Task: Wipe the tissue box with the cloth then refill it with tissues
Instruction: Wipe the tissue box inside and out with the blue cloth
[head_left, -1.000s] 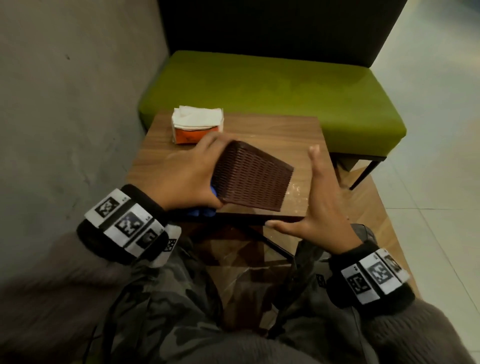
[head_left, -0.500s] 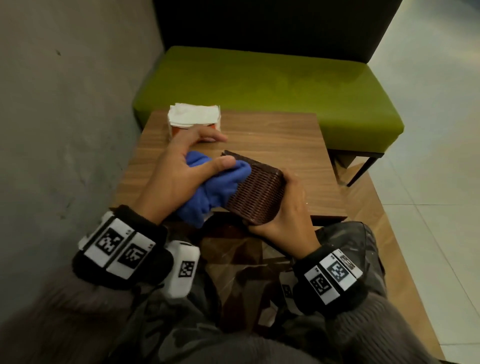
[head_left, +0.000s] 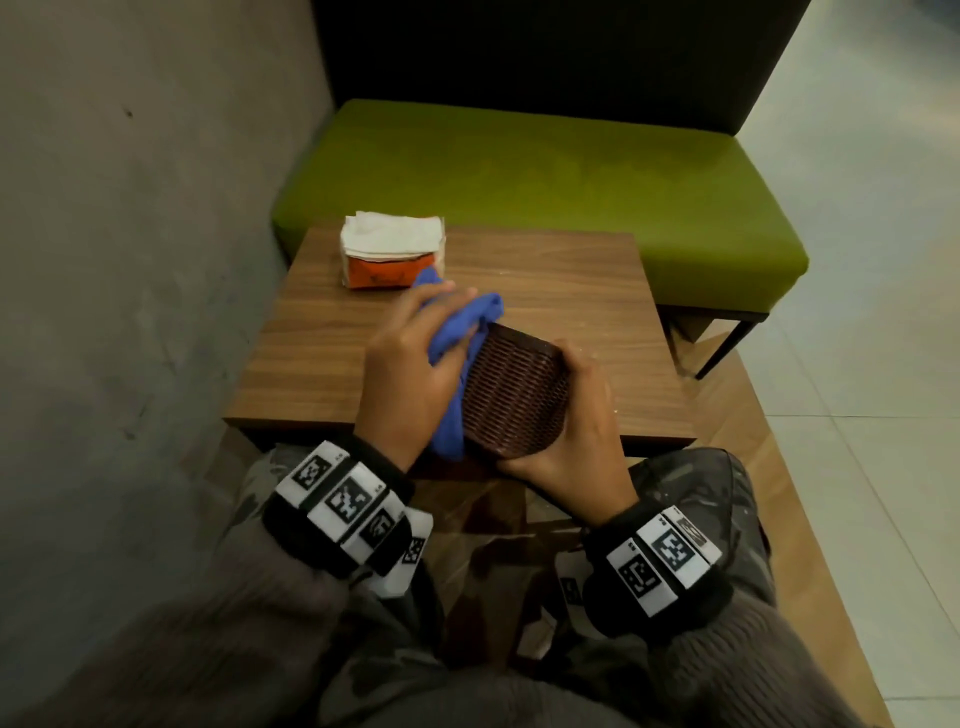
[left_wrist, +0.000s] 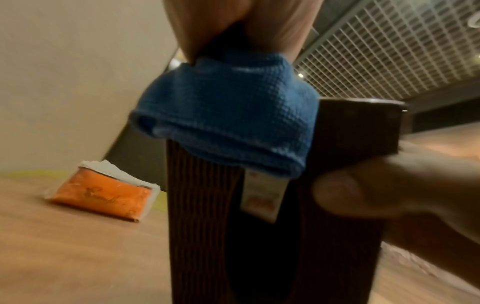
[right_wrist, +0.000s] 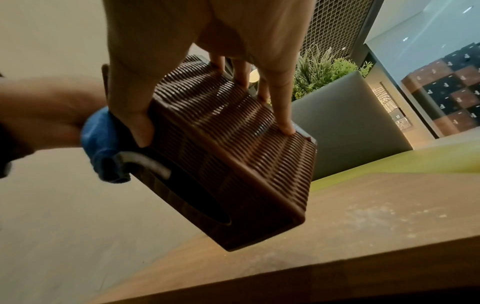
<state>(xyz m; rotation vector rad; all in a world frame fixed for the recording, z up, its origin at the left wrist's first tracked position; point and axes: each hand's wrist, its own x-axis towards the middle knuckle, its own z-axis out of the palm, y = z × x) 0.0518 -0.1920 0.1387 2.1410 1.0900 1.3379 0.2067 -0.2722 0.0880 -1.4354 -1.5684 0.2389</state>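
Above the desk's (head_left: 545, 270) near edge, right hand (head_left: 582, 447) clasps the box (head_left: 511, 397) tilted, steadying it; left hand (head_left: 410, 374) presses bunched cloth (head_left: 457, 325) against its left face.

Setting: café or lounge seating area.
Seating: green padded bench (head_left: 519, 171), dark backrest, 12 o'clock.
Surface: small wooden table (head_left: 545, 291).
Background: grid ceiling (left_wrist: 389, 51), potted plants (right_wrist: 327, 70), tiled floor (head_left: 857, 364), 3 o'clock.

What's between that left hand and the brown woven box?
The blue cloth: the left hand presses it against the side of the tissue box, which the right hand grips. The head view shows it best.
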